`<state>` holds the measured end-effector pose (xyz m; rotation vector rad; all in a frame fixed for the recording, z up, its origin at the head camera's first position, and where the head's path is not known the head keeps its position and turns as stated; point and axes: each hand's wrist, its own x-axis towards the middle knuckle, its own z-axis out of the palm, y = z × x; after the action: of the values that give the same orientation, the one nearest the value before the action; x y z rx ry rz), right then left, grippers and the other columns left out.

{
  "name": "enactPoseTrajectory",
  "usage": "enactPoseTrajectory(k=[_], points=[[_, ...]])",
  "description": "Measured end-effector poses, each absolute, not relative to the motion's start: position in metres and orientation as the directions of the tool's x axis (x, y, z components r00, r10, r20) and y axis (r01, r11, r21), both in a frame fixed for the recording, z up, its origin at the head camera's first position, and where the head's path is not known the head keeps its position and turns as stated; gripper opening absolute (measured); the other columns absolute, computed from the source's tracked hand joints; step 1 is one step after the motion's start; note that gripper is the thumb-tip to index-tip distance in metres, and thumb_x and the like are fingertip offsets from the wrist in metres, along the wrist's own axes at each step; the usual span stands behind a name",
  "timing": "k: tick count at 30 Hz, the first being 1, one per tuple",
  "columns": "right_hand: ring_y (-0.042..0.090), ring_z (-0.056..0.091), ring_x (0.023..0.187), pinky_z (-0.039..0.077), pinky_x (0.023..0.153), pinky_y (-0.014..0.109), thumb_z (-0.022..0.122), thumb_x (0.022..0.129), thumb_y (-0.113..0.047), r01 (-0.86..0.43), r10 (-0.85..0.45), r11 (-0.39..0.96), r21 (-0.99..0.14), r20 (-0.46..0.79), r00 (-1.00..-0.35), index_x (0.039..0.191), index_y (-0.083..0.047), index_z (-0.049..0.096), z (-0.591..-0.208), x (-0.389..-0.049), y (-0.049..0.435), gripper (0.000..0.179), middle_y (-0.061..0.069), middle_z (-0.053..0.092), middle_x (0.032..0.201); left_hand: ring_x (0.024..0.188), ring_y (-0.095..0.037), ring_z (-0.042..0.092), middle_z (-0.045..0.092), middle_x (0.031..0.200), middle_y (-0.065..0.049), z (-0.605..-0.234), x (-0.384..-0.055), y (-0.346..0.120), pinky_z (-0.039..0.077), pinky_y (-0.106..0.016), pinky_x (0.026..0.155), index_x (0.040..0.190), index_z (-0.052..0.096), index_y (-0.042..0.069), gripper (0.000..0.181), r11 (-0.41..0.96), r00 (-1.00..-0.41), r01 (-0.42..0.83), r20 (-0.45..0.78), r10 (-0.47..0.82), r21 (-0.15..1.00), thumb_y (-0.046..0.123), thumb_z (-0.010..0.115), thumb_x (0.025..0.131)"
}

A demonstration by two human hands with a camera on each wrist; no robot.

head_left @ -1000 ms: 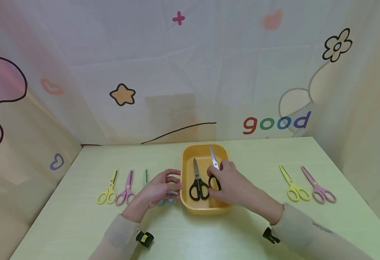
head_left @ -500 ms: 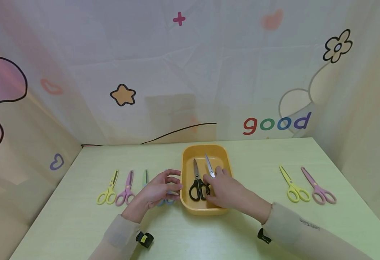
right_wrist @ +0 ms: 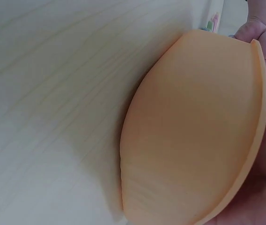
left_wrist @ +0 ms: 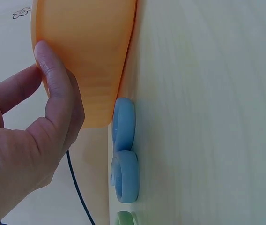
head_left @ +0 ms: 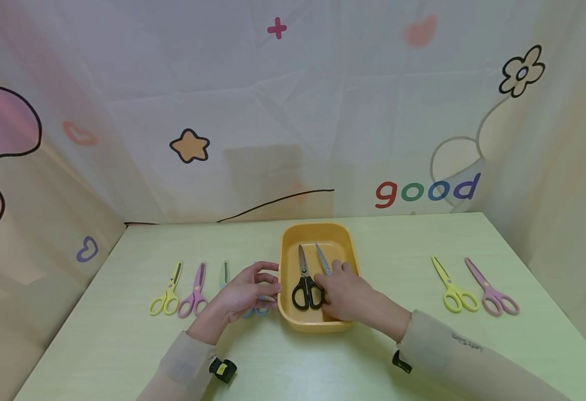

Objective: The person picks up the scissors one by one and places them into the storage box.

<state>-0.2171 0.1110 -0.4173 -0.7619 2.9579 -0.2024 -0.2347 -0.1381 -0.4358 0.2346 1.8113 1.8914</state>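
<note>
A yellow plastic bin stands mid-table. Inside it lies a pair of black-handled scissors, blades pointing to the back. To its right, my right hand reaches down into the bin and grips a second pair of scissors; only the blades show, the handles being hidden under the hand. My left hand rests its fingertips against the bin's left side. In the left wrist view those fingers touch the outer wall near the rim. The right wrist view mostly shows the bin's outer wall.
Left of the bin lie yellow scissors, purple scissors, green scissors and blue scissors, the last two partly behind the left hand. Yellow scissors and pink-purple scissors lie at the right. A printed curtain hangs behind.
My right hand has lowered the second pair of scissors into the bin and shifted slightly left, closer to the first pair. The left hand has stayed in place.
</note>
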Motion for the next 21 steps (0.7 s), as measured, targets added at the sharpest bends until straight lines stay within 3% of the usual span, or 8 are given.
enactPoseTrajectory(k=[15,21], points=[[0.037,0.052,0.099,0.054,0.069,0.046,0.080,0.086,-0.026,-0.401,-0.434,0.893,-0.205,-0.154,-0.888,0.115,-0.007,0.064,-0.4169,-0.2207,0.1067,0.038,0.019,0.054,0.105,0.084,-0.018,0.064,0.057,0.105,-0.011,-0.4360,-0.2351,-0.1383,0.061,-0.033,0.074,0.147,0.033,-0.008,0.055,0.014,-0.855,-0.235,-0.214,0.472,0.972,-0.004,0.061,0.100],[0.030,0.050,0.091,0.051,0.070,0.041,0.081,0.084,-0.029,-0.433,-0.479,0.862,-0.263,-0.145,-0.866,0.109,-0.012,0.065,-0.4184,-0.2229,0.1055,0.034,0.012,0.052,0.096,0.084,-0.018,0.064,0.056,0.105,-0.010,-0.4365,-0.2354,-0.1375,0.061,-0.033,0.073,0.147,0.034,-0.007,0.054,0.020,-0.857,-0.240,-0.222,0.466,0.971,-0.004,0.060,0.101]])
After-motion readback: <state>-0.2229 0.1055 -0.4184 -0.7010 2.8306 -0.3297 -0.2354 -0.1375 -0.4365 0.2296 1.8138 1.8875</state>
